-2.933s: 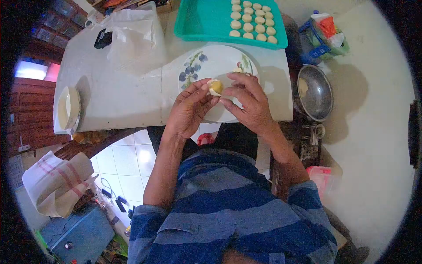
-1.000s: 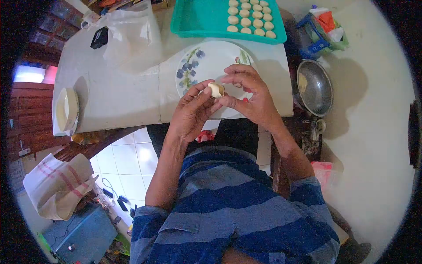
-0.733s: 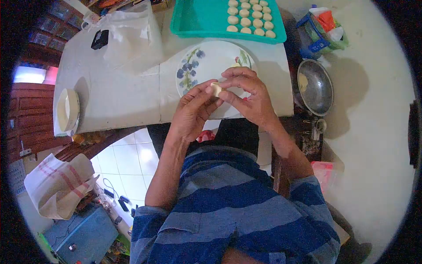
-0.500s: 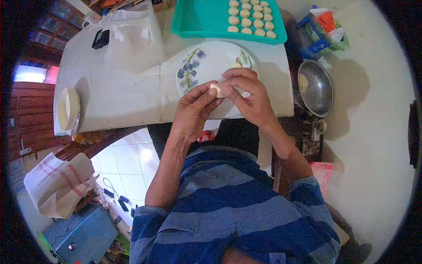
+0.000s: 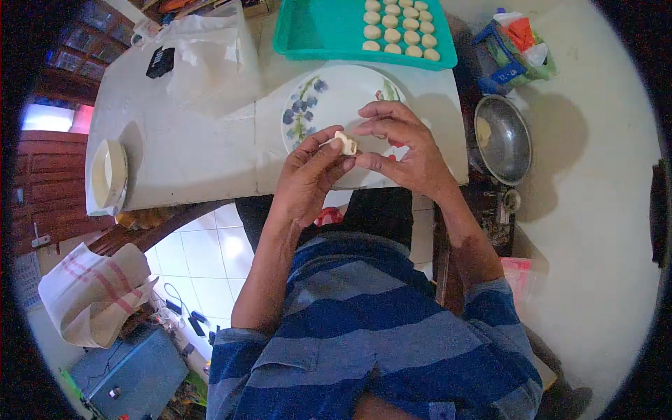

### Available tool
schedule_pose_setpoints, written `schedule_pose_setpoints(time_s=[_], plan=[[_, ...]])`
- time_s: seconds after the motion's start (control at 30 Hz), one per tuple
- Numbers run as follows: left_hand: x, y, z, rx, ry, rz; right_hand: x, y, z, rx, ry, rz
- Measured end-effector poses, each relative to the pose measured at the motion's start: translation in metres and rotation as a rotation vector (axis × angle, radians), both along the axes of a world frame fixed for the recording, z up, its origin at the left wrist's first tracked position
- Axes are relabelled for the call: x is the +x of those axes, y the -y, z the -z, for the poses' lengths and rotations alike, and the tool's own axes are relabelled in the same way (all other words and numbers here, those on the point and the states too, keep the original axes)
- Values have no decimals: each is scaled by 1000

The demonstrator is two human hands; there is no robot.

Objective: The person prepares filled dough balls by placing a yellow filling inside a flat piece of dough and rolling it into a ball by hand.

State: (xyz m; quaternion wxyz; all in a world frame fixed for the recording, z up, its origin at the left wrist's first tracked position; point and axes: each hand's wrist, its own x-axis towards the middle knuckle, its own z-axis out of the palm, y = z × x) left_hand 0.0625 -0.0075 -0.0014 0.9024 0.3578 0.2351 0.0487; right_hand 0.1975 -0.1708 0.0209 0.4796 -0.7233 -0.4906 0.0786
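Note:
A small pale lump of dough point(image 5: 345, 143) is pinched between the fingertips of both hands, just above a white plate painted with blue flowers point(image 5: 315, 105). My left hand point(image 5: 311, 175) cups the dough from the left and below. My right hand point(image 5: 402, 150) presses it from the right with thumb and fingers. At the far edge of the white table point(image 5: 182, 154) stands a teal tray point(image 5: 318, 31) that carries several rows of shaped dough pieces point(image 5: 400, 28).
A clear plastic bag point(image 5: 210, 59) and a small black object point(image 5: 159, 61) lie at the table's far left. A round lidded tub point(image 5: 106, 176) sits at its left edge. A metal bowl point(image 5: 500, 138) stands on the floor to the right, with a blue basket point(image 5: 514, 45) behind it.
The yellow filling seen in the dough earlier is now covered by pale dough. Both hands have kept turning and pinching the piece over the plate, with only small shifts.

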Motion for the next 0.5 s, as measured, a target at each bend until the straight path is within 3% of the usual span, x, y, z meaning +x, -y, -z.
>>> schedule_pose_setpoints(time_s=[0.13, 0.5], plan=[[-1, 2, 1, -30, 28, 32, 3, -1, 13, 38, 86, -11], [0, 5, -1, 26, 36, 27, 2, -7, 19, 106, -5, 0]])
